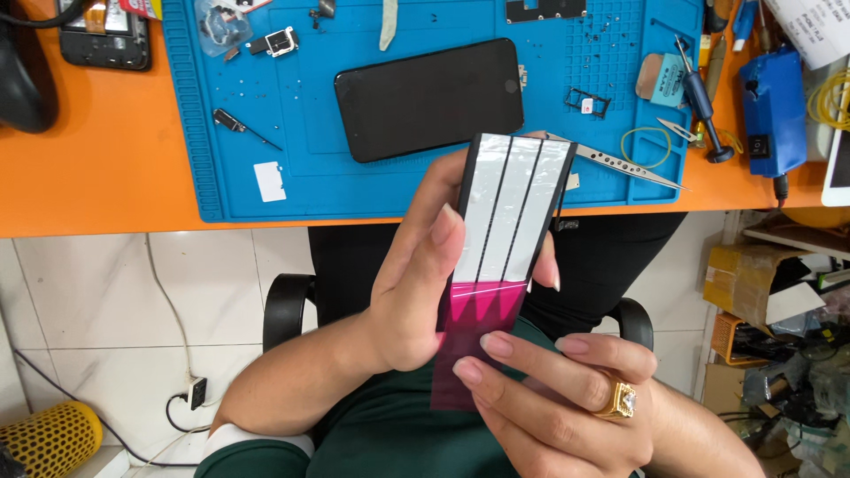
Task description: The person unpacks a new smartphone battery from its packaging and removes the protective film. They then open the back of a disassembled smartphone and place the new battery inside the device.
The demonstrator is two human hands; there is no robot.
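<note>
Two bare hands hold a flat black battery [509,208] faced with white adhesive strips above the person's lap, just short of the orange surface [106,168]. Left hand [416,292] has its fingers clamped along the battery's edge; right hand [567,398], wearing a gold ring [620,400], pinches the magenta pull-tab film [474,341] at its lower end. Beyond, a dark smartphone [429,99] lies on a blue work mat [292,168] beside metal tweezers [624,164].

The adhesive strip sheet [512,208] has white strips, black lines and a magenta tab. The phone [429,99] is black, the work mat [425,106] blue, the table [97,150] orange.
</note>
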